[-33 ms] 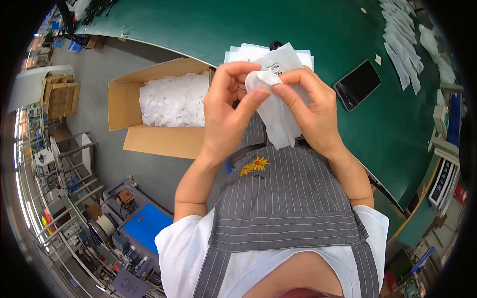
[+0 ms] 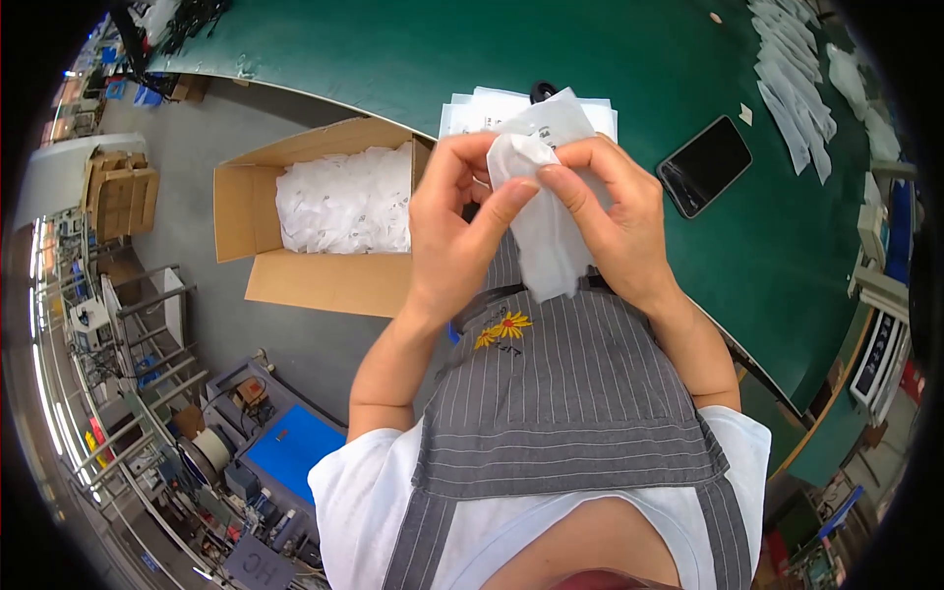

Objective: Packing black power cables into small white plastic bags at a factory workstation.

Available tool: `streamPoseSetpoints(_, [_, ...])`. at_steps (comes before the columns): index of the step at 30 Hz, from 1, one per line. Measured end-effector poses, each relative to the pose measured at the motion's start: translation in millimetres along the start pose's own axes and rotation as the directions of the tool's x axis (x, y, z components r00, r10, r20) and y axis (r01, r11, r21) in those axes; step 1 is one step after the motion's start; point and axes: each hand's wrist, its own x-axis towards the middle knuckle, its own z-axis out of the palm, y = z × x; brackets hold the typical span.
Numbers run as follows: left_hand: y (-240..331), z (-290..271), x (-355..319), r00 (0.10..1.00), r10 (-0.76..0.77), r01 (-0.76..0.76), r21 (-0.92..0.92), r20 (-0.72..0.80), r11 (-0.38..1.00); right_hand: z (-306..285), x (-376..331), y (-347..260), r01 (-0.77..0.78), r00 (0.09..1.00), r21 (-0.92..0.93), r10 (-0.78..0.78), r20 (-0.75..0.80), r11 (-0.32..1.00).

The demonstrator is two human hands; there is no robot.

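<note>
In front of my chest I hold a frosted white plastic bag [image 2: 549,246] with small dark print. My left hand [image 2: 452,231] pinches the left side of its folded upper edge between thumb and forefinger. On the other side my right hand [image 2: 624,216] grips the same edge, thumb in front and forefinger behind. The bag's lower end hangs over my apron. Whether anything is inside the bag I cannot tell. Just beyond my hands lies a stack of similar white bags [image 2: 467,116] on the green table [image 2: 393,49], partly hidden. A black round thing [image 2: 543,91] lies at its far side.
Left of my hands stands an open cardboard box [image 2: 315,280] full of white bags [image 2: 344,202]. A dark-screened phone [image 2: 704,165] lies right on the table. Filled clear bags [image 2: 792,108] lie in a row at the far right. A blue-topped cart [image 2: 295,452] stands lower left.
The bag's lower end has swung slightly left and its upper part has tilted a little. Both hands keep their pinch in nearly the same place.
</note>
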Motion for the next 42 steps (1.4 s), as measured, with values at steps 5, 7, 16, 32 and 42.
streamPoseSetpoints(5, [-12, 10, -4, 0.998, 0.014, -0.018, -0.091, -0.054, 0.996, -5, -8, 0, -0.131, 0.991, 0.049, 0.131, 0.009, 0.99])
streamPoseSetpoints(7, [-18, 10, -4, 0.991, -0.015, -0.015, -0.226, -0.131, 0.974, -6, -10, 4, -0.086, 0.996, 0.061, 0.088, -0.035, 0.994])
streamPoseSetpoints(16, [-21, 7, -9, 1.0, -0.001, 0.001, 0.015, -0.009, 1.0, -18, 6, 4, -0.186, 0.982, 0.239, 0.187, 0.021, 0.953])
streamPoseSetpoints(32, [-37, 14, -7, 0.986, 0.049, -0.028, 0.131, -0.159, 0.991, -5, 3, 16, -0.051, 0.994, 0.055, 0.056, -0.097, 0.997])
streamPoseSetpoints(42, [-39, 19, 10, 0.927, 0.32, -0.264, 0.264, -0.198, 0.928, 6, -5, 15, -0.217, 0.973, 0.331, 0.176, 0.15, 0.919])
